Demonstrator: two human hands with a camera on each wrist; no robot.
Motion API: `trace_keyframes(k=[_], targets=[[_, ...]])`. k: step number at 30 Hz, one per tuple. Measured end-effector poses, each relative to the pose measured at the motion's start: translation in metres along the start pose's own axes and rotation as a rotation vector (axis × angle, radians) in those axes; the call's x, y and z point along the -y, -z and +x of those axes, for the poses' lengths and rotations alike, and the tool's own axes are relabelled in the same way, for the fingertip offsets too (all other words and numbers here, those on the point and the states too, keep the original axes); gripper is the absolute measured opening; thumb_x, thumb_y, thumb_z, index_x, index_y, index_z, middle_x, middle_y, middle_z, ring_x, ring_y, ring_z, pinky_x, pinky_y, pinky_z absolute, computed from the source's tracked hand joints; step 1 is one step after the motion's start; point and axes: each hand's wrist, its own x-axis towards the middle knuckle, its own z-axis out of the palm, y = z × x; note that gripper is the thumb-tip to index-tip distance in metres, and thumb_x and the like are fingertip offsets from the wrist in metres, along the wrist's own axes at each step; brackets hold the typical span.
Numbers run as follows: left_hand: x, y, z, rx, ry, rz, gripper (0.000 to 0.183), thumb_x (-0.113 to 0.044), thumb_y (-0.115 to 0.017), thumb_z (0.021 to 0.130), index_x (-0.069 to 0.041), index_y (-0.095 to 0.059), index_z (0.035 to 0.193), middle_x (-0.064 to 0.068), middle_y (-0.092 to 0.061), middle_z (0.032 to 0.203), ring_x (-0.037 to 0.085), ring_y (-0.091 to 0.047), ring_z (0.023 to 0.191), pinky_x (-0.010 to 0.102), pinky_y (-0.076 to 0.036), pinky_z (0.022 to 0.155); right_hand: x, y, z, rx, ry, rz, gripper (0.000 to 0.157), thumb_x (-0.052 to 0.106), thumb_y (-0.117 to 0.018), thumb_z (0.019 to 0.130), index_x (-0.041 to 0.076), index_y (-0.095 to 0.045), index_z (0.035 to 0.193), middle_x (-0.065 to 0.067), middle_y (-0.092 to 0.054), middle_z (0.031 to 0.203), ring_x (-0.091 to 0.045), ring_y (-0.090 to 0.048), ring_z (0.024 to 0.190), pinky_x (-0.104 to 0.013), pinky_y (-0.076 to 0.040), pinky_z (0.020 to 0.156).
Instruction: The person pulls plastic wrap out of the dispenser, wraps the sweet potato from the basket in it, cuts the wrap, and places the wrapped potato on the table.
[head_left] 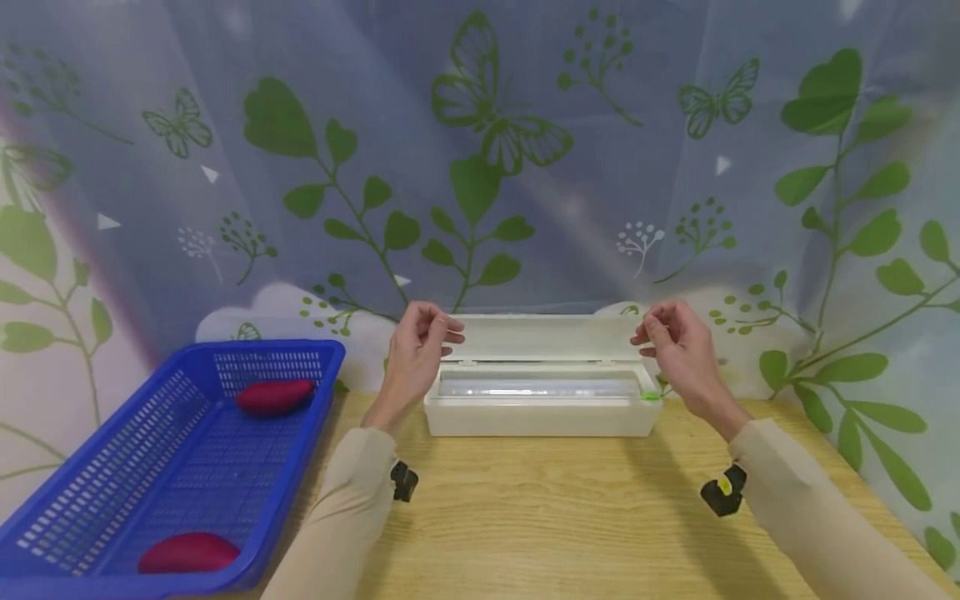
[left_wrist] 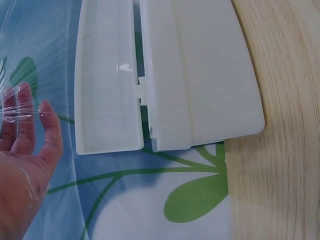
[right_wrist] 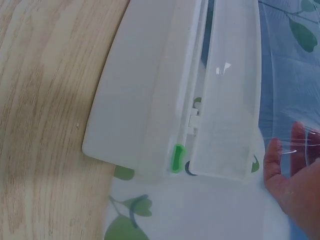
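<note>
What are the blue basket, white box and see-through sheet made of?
Blue basket: likely molded plastic, slightly shiny, with neat rows of holes. White box: probably hard plastic, smooth, with small hinges. See-through sheet: looks like thin, glossy plastic film; it wrinkles and shines.

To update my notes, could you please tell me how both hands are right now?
Left hand: closed, pinching clear plastic film.
Right hand: closed, also pinching clear plastic film.

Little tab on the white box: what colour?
The tab is green, clearest in the right wrist view.
</note>
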Motion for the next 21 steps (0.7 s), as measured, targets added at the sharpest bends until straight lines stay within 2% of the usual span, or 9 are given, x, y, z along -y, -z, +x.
trace_keyframes(k=[9, 16, 21], targets=[[-0.009, 0.003, 0.000, -0.014, -0.019, 0.000, 0.018, -0.016, -0.042, 0.101, 0.000, -0.046, 0.109, 0.020, -0.066, 0.107, 0.034, -0.067, 0.094, 0.051, -0.053, 0.083, 0.011, 0.001, 0.002, -0.012, 0.001, 0.029, 0.024, 0.026, -0.041, 0.101, 0.004, -0.044, 0.110, -0.013, -0.057, 0.097, -0.013, -0.063, 0.088, -0.025, -0.056, 0.076], [-0.018, 0.005, 0.002, -0.015, -0.026, 0.008, 0.018, -0.016, -0.042, 0.101, 0.000, -0.046, 0.108, 0.019, -0.066, 0.106, 0.032, -0.067, 0.094, 0.049, -0.054, 0.083, 0.019, 0.005, 0.004, -0.008, 0.022, 0.036, 0.025, 0.027, -0.041, 0.101, 0.004, -0.044, 0.111, -0.018, -0.056, 0.099, -0.013, -0.063, 0.087, -0.026, -0.057, 0.075], [-0.023, 0.005, 0.004, -0.014, -0.027, 0.012, 0.018, -0.018, -0.041, 0.101, -0.002, -0.046, 0.108, 0.019, -0.066, 0.107, 0.030, -0.067, 0.095, 0.047, -0.053, 0.085, 0.024, 0.008, 0.006, -0.008, 0.025, 0.035, 0.026, 0.028, -0.041, 0.101, 0.004, -0.043, 0.111, -0.012, -0.057, 0.097, -0.013, -0.063, 0.088, -0.025, -0.057, 0.074]])
